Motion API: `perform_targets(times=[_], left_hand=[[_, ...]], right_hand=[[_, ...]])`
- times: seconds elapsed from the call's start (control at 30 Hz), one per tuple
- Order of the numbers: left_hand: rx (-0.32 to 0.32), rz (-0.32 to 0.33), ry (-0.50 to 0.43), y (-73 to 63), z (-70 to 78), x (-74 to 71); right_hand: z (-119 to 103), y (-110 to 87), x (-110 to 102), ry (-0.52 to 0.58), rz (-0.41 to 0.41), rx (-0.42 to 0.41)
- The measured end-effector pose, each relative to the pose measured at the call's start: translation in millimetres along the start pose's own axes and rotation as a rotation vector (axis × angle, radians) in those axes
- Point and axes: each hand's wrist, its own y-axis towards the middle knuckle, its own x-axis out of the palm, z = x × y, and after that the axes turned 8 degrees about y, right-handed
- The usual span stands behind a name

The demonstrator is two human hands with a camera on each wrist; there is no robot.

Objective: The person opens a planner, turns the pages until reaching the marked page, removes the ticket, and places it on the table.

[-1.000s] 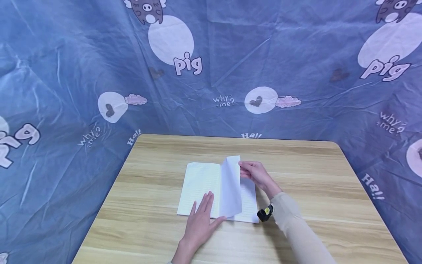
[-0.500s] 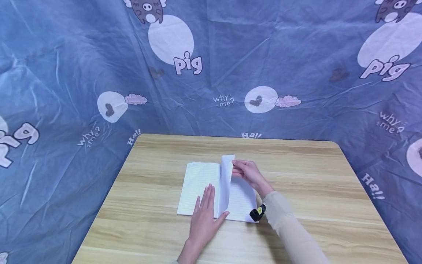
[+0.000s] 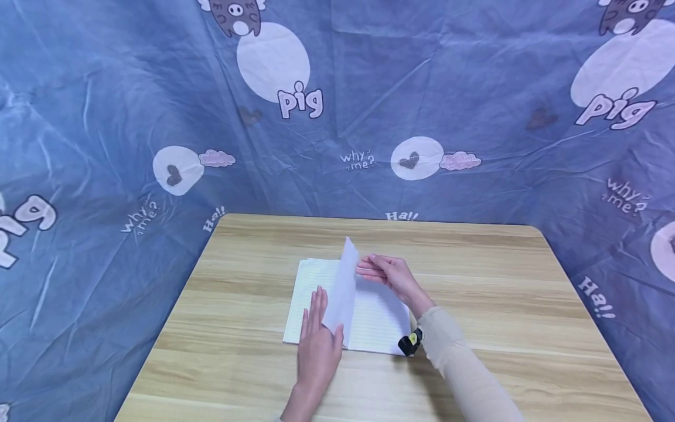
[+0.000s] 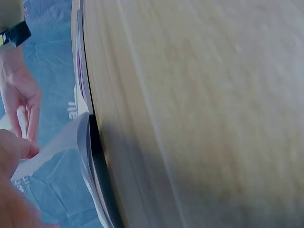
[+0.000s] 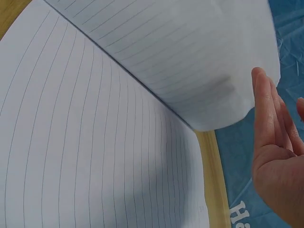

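Observation:
An open lined notebook (image 3: 379,328) lies on the wooden table. One of its pages (image 3: 344,287) stands up from the spine and leans toward the left half. My right hand (image 3: 390,276) is at the right side of that page, fingers extended, the fingertips right at the sheet. In the right wrist view the straight fingers of the right hand (image 5: 275,128) overlap the raised page (image 5: 199,57). My left hand (image 3: 319,349) reaches over the lower left part of the notebook with fingers stretched out. Its thumb is by the bottom corner of the raised page.
The wooden table (image 3: 501,281) extends around the notebook on all sides. Behind and beside it hangs a blue cloth (image 3: 369,193) printed with cartoon pigs and words. A small black device (image 3: 409,343) is strapped at the right wrist.
The page has swung from right of the spine over to the left. My right hand has moved left and its pinch on the page edge has loosened. The left hand has shifted slightly left.

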Motion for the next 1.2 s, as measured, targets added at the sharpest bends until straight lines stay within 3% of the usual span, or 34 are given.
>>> perform_targets(times=[0.13,0.3,0.4,0.47,0.57,0.63,0.7,0.87,0.97,1.1,1.2], left_hand=[[-0.042,0.066,0.024,1.6,-6.8,-3.4],[-0.103,0.178,-0.027,5.1,-9.8,-8.7],[-0.088,0.201,-0.024,7.4,-11.5,-12.2],[-0.021,0.151,0.035,8.8,-13.4,-13.9],[0.148,0.027,0.112,10.3,-15.8,-13.7],[0.261,-0.054,0.128,9.9,-16.6,-11.3],[0.317,-0.113,0.104,8.2,-16.6,-8.6],[0.316,-0.200,0.059,2.3,-15.5,-2.8],[0.286,-0.246,0.054,-0.9,-15.2,-0.5],[0.236,-0.293,0.040,-4.3,-16.1,2.1],[0.208,-0.307,0.028,-5.9,-17.0,3.0]], right_hand=[[0,-2.1,-1,-0.014,0.010,0.001],[2,-4.1,-8,-0.054,0.007,0.000],[3,-4.0,-15,-0.078,0.003,-0.001],[3,-4.4,-19,-0.104,0.020,-0.001],[3,-4.6,-24,-0.152,0.057,-0.003],[3,-5.3,-27,-0.209,0.088,-0.011],[4,-5.8,-30,-0.271,0.114,-0.020],[6,-7.0,-38,-0.503,0.159,-0.095],[8,-7.7,-45,-0.719,0.176,-0.181],[13,-8.0,-53,-0.987,0.149,-0.305],[15,-9.5,-57,-1.116,0.105,-0.376]])
